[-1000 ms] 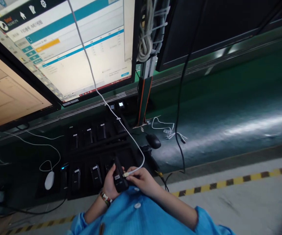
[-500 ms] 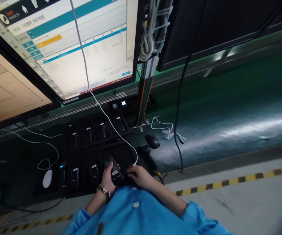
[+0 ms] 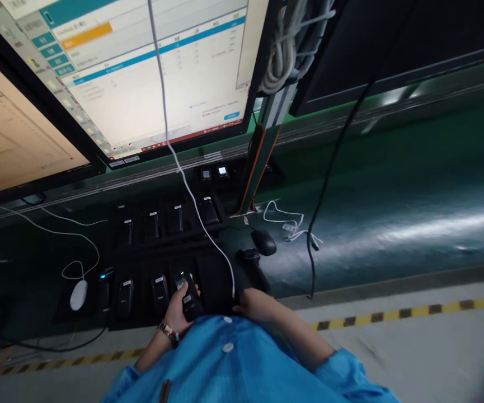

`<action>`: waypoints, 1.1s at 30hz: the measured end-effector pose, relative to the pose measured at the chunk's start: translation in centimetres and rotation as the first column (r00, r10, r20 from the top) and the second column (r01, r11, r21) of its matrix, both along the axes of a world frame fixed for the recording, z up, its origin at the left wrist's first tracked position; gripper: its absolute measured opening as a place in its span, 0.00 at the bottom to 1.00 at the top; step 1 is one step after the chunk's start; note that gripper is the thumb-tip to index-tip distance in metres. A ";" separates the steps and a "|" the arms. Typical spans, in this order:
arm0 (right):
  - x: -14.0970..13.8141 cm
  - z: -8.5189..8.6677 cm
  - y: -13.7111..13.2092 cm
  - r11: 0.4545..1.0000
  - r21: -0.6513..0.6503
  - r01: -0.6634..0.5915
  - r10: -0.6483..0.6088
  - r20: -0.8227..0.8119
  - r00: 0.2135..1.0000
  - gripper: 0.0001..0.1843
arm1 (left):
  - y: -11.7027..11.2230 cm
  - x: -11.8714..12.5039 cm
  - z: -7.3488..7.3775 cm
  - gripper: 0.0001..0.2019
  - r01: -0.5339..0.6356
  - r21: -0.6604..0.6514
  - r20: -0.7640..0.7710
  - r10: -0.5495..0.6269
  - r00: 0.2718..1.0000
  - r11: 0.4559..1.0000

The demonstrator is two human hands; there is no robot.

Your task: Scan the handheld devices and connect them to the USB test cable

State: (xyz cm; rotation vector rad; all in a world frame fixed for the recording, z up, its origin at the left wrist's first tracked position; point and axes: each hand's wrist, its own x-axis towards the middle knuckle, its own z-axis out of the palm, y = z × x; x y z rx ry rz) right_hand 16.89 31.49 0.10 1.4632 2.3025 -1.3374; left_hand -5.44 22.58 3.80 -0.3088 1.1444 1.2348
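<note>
My left hand (image 3: 177, 310) is wrapped round a black handheld device (image 3: 190, 302) with a small white label, its thumb lying on the casing. The device is held just in front of my blue jacket, over a black tray (image 3: 214, 280). My right hand (image 3: 254, 306) is closed, fingers curled, at the lower end of a white cable (image 3: 230, 268) that hangs down from above. The fingertips appear to pinch the cable's end; the plug itself is too dark to make out. Two similar labelled black devices (image 3: 160, 291) (image 3: 125, 298) lie in the tray left of my left hand.
Behind, a second tray holds several black devices (image 3: 175, 218). A white mouse (image 3: 78, 295) lies left, a black mouse (image 3: 263, 242) and a dark scanner-like tool (image 3: 256, 268) right. Monitors (image 3: 161, 84) stand beyond a post (image 3: 261, 168). A black cable (image 3: 329, 173) hangs at the right.
My right hand has moved slightly right and lower, its fingers more curled, and the cable's end has come down with it. The left hand still holds the device. The camera view has shifted.
</note>
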 end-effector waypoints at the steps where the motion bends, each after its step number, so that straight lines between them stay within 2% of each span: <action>1: 0.4 0.1 0.2 1.000 0.009 0.017 -0.018 0.047 0.999 0.19 | -0.1 -0.1 -0.3 0.08 0.020 0.000 -0.017 -0.020 1.000 1.000; 4: 0.5 0.1 1.2 0.993 0.063 0.097 -0.106 0.153 0.982 0.25 | -0.5 -0.4 -0.9 0.10 0.077 -0.007 -0.045 -0.077 0.996 0.997; 6: -0.7 -0.1 1.5 0.989 0.091 0.114 -0.128 0.168 0.977 0.27 | -0.6 -0.4 -0.9 0.09 0.091 0.015 -0.035 -0.091 0.995 0.996; 9: -3.7 -0.7 1.0 0.992 0.091 0.091 -0.104 0.145 0.984 0.19 | -0.6 -0.2 -0.4 0.08 0.076 0.128 -0.054 -0.070 0.996 0.989; 11: -5.6 -1.2 0.4 0.993 0.067 0.098 -0.106 0.131 0.986 0.14 | -0.6 0.1 0.1 0.11 0.047 0.187 -0.067 -0.035 0.997 0.981; 13: -6.8 -1.5 0.1 0.991 0.020 0.134 -0.135 0.101 0.986 0.11 | -0.7 0.3 0.6 0.14 0.016 0.174 -0.045 -0.008 0.999 0.985; 16: -7.2 -1.3 0.1 0.974 -0.113 0.196 -0.199 -0.015 0.980 0.11 | -0.9 0.4 1.3 0.18 0.012 0.142 -0.047 -0.006 0.999 0.990; 19: -6.4 0.4 -0.1 0.925 -0.327 0.195 -0.276 -0.224 0.935 0.15 | -1.2 0.4 1.9 0.21 0.042 0.148 -0.101 -0.028 0.995 0.988; 22: -5.5 3.3 -0.9 0.860 -0.491 0.137 -0.380 -0.437 0.815 0.14 | -1.4 0.5 2.6 0.25 0.068 0.172 -0.087 -0.054 0.995 0.983; 24: -5.1 5.3 -1.7 0.810 -0.575 0.116 -0.482 -0.540 0.690 0.16 | -1.6 0.6 3.0 0.27 0.092 0.215 -0.087 -0.074 0.993 0.972; 27: -5.2 7.9 -2.9 0.710 -0.694 0.118 -0.662 -0.601 0.448 0.20 | -1.8 1.0 3.3 0.32 0.125 0.236 -0.165 -0.086 0.982 0.964; 28: -5.2 8.5 -3.2 0.706 -0.696 0.131 -0.681 -0.615 0.398 0.20 | -1.9 1.1 3.4 0.35 0.137 0.232 -0.206 -0.089 0.974 0.963; 29: -5.3 9.1 -3.5 0.727 -0.667 0.161 -0.670 -0.640 0.377 0.19 | -1.9 1.3 3.5 0.38 0.148 0.231 -0.255 -0.087 0.963 0.962; 31: -5.4 9.9 -4.1 0.812 -0.533 0.236 -0.581 -0.705 0.407 0.16 | -1.9 1.5 3.9 0.41 0.167 0.249 -0.370 -0.066 0.927 0.954; 33: -5.3 10.3 -4.6 0.869 -0.402 0.288 -0.493 -0.746 0.448 0.15 | -1.9 1.8 4.4 0.43 0.184 0.276 -0.474 -0.033 0.880 0.943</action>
